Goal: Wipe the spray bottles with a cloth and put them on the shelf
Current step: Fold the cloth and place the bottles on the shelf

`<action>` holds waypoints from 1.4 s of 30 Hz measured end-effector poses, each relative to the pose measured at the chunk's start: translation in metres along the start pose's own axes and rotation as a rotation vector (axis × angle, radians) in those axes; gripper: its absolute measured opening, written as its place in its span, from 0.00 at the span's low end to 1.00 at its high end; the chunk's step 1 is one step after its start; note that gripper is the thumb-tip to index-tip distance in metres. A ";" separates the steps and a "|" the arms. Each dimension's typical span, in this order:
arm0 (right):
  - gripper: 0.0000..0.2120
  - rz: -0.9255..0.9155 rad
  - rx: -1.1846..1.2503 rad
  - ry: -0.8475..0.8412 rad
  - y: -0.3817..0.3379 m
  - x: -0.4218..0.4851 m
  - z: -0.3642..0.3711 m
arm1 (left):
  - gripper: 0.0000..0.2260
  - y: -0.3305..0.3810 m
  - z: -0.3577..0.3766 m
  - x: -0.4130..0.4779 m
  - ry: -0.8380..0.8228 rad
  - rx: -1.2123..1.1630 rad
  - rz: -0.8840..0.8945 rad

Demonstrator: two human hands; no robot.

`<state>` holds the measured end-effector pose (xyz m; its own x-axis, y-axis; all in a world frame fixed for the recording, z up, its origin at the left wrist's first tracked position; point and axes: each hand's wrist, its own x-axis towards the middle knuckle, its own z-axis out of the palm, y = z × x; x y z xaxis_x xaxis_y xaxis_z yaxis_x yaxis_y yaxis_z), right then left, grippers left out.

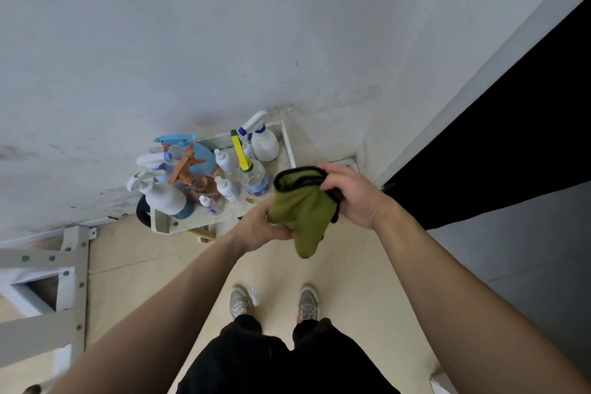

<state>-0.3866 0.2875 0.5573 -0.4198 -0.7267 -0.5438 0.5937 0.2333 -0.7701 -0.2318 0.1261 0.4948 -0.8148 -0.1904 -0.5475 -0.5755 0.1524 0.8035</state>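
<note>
Both hands hold one olive-green cloth with black edging [303,211] at centre frame. The left hand [262,227] grips its lower fold and the right hand [348,192] pinches the black rim. The plastic spray bottles [208,176], roughly nine though they overlap, stand upright in one white tray [166,224] up-left of the hands, nearer the left. One grey perforated metal rack [73,265] sits at lower left.

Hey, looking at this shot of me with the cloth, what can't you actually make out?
All in the head view:
- Fingertips of the left hand: tucked under the green cloth.
- Whether the cloth wraps anything: its folds hide the inside.
- The tray's near right corner: behind the cloth and the right hand.
- Label text on the spray bottles: too small.
- The metal shelf frame: cut off by the left edge.
</note>
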 end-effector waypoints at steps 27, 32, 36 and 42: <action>0.26 0.389 -0.516 0.644 0.097 0.177 -0.075 | 0.29 -0.063 0.054 0.109 0.354 0.497 -0.111; 0.24 0.294 -0.632 0.572 0.098 0.154 -0.044 | 0.19 -0.058 0.041 0.101 0.347 0.406 -0.067; 0.19 0.160 -0.747 0.523 0.076 0.135 -0.004 | 0.17 -0.053 0.013 0.076 0.347 0.397 -0.128; 0.14 0.094 -0.911 0.355 0.047 0.114 0.059 | 0.14 -0.051 -0.041 0.015 0.336 0.461 -0.220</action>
<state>-0.3661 0.1778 0.4791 -0.6683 -0.4782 -0.5698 -0.0589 0.7976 -0.6003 -0.2120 0.0756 0.4551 -0.6502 -0.5492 -0.5250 -0.7597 0.4647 0.4549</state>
